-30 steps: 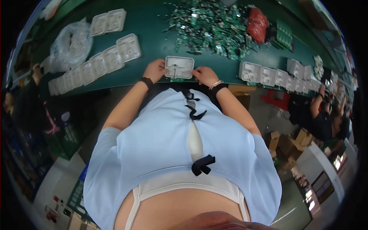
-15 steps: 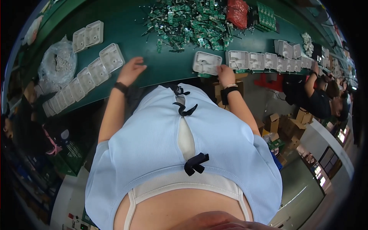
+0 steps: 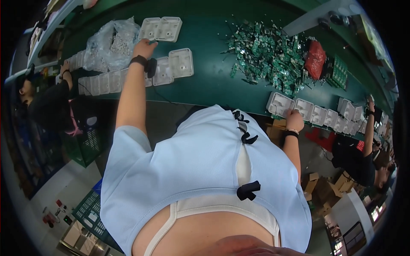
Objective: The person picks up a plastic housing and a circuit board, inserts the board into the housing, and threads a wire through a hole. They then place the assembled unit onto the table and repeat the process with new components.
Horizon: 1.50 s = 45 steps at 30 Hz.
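My right hand (image 3: 294, 120) grips the near right corner of a white plastic housing (image 3: 280, 105), an open shallow shell at the table's front edge. It sits at the left end of a row of similar housings (image 3: 303, 109). My left hand (image 3: 145, 48) reaches far over the table, thumb and fingers apart, at the near edge of a pair of white housings (image 3: 168, 29). Whether its fingertips touch them I cannot tell. Below that wrist runs another row of housings (image 3: 181, 62), partly hidden by my forearm.
A clear bag (image 3: 102, 45) of small white parts lies left of my hand. Green circuit boards (image 3: 265, 53) form a loose heap, with a red bag (image 3: 315, 59) and a board stack (image 3: 337, 71) to its right. Other people work at both sides.
The view has turned left. My left hand has gone from above the green table out to the far pair of housings. My right hand keeps its hold on the housing.
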Each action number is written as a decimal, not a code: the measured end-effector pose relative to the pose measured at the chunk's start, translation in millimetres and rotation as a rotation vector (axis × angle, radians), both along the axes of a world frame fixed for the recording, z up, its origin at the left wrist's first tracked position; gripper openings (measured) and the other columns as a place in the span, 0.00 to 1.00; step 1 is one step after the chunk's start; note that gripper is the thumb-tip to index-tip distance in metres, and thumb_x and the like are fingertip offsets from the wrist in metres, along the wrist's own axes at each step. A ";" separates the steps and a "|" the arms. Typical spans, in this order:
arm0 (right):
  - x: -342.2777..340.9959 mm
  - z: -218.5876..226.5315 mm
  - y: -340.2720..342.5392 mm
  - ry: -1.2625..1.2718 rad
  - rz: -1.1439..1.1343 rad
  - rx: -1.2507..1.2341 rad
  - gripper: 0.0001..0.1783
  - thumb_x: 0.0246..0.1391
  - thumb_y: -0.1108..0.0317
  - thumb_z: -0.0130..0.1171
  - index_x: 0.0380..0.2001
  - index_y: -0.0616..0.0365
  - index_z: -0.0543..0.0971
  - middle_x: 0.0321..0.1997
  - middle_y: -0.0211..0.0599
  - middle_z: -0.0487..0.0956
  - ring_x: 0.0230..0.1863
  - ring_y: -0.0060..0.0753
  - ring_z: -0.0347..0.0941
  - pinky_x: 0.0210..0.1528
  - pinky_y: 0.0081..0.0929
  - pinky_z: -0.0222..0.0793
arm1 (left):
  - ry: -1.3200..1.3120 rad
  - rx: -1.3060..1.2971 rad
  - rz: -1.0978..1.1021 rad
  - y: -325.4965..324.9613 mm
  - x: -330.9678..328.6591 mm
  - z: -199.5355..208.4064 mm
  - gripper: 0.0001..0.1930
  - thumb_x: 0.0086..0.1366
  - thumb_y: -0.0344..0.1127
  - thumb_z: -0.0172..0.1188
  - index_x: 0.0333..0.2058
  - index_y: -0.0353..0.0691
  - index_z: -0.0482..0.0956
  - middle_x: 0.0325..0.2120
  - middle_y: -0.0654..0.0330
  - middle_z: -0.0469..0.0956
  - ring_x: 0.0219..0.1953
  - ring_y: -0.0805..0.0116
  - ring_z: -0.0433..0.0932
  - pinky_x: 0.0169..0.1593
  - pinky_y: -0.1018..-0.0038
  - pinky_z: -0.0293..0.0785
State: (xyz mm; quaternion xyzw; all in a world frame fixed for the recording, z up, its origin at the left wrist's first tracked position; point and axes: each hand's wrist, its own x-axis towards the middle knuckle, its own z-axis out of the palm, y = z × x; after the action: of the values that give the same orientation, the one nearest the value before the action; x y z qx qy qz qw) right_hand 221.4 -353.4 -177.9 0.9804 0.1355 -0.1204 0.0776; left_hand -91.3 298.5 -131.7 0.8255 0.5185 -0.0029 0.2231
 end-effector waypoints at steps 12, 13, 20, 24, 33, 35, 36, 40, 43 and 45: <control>-79.4 30.1 -3.9 -0.078 -0.227 0.522 0.16 0.62 0.53 0.62 0.33 0.56 0.83 0.29 0.48 0.83 0.32 0.57 0.80 0.35 0.44 0.75 | 0.210 0.089 -0.123 53.0 62.8 -50.7 0.28 0.64 0.55 0.60 0.51 0.38 0.83 0.52 0.44 0.82 0.56 0.44 0.79 0.60 0.57 0.74; -90.3 33.5 -6.9 -0.039 -0.202 0.601 0.14 0.62 0.56 0.63 0.34 0.57 0.83 0.28 0.47 0.83 0.31 0.57 0.80 0.35 0.43 0.75 | 0.261 0.066 -0.118 53.3 61.7 -49.0 0.27 0.65 0.56 0.58 0.51 0.39 0.84 0.52 0.45 0.82 0.56 0.45 0.79 0.60 0.57 0.74; -136.8 65.4 22.7 0.136 -0.170 0.634 0.10 0.60 0.63 0.66 0.35 0.60 0.83 0.28 0.49 0.82 0.31 0.51 0.81 0.35 0.38 0.75 | 0.315 0.133 -0.264 75.5 54.0 -69.6 0.24 0.65 0.54 0.57 0.45 0.39 0.86 0.47 0.47 0.85 0.51 0.45 0.82 0.56 0.53 0.76; -137.6 70.8 30.7 0.136 -0.139 0.667 0.09 0.59 0.64 0.66 0.35 0.60 0.83 0.28 0.47 0.82 0.30 0.48 0.81 0.34 0.37 0.75 | 0.268 0.173 -0.281 73.6 61.3 -68.6 0.22 0.65 0.51 0.58 0.43 0.39 0.87 0.44 0.47 0.85 0.48 0.44 0.83 0.53 0.54 0.78; -60.3 106.5 91.7 0.459 -0.245 0.993 0.12 0.59 0.66 0.66 0.40 0.64 0.82 0.31 0.45 0.84 0.29 0.45 0.81 0.35 0.33 0.76 | -0.208 0.245 -0.400 -49.2 44.6 62.2 0.15 0.64 0.44 0.61 0.30 0.36 0.80 0.31 0.44 0.81 0.36 0.41 0.80 0.40 0.50 0.75; -33.2 105.4 114.3 0.537 -0.106 1.029 0.15 0.59 0.65 0.65 0.43 0.66 0.81 0.35 0.48 0.85 0.34 0.47 0.83 0.38 0.34 0.77 | -0.291 0.237 -0.436 -106.7 39.8 74.0 0.15 0.64 0.43 0.61 0.28 0.35 0.79 0.29 0.46 0.80 0.33 0.41 0.79 0.36 0.51 0.74; -22.4 105.2 130.1 0.553 -0.071 1.028 0.15 0.59 0.65 0.65 0.43 0.66 0.81 0.35 0.48 0.85 0.34 0.47 0.83 0.38 0.34 0.77 | -0.302 0.232 -0.433 -135.7 34.1 71.7 0.15 0.64 0.44 0.62 0.29 0.35 0.79 0.28 0.47 0.79 0.32 0.41 0.79 0.35 0.53 0.74; 8.9 89.0 191.4 0.290 0.430 0.867 0.16 0.58 0.61 0.67 0.42 0.65 0.83 0.39 0.48 0.86 0.41 0.44 0.84 0.43 0.37 0.78 | -0.195 0.079 -0.468 -239.5 27.2 53.7 0.12 0.63 0.40 0.60 0.29 0.36 0.80 0.31 0.47 0.79 0.33 0.41 0.80 0.37 0.51 0.77; 21.7 72.6 241.7 0.271 0.516 0.654 0.20 0.59 0.55 0.65 0.40 0.64 0.84 0.41 0.52 0.86 0.43 0.51 0.84 0.46 0.42 0.78 | -0.116 0.058 -0.463 -296.4 27.9 36.2 0.12 0.63 0.40 0.60 0.29 0.37 0.81 0.32 0.48 0.80 0.33 0.45 0.82 0.38 0.53 0.79; 21.5 64.0 267.0 0.252 0.546 0.345 0.22 0.59 0.51 0.62 0.37 0.63 0.84 0.40 0.54 0.85 0.44 0.54 0.83 0.48 0.46 0.77 | -0.100 0.079 -0.433 -323.1 28.2 15.7 0.11 0.63 0.40 0.60 0.29 0.38 0.81 0.32 0.49 0.81 0.33 0.46 0.82 0.38 0.54 0.80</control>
State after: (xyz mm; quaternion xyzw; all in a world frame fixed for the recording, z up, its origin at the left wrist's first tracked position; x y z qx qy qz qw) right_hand 242.9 -86.4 -113.9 0.8841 0.4197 -0.1906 -0.0771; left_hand -63.0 -24.5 -116.0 0.9247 0.3172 0.0102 0.2102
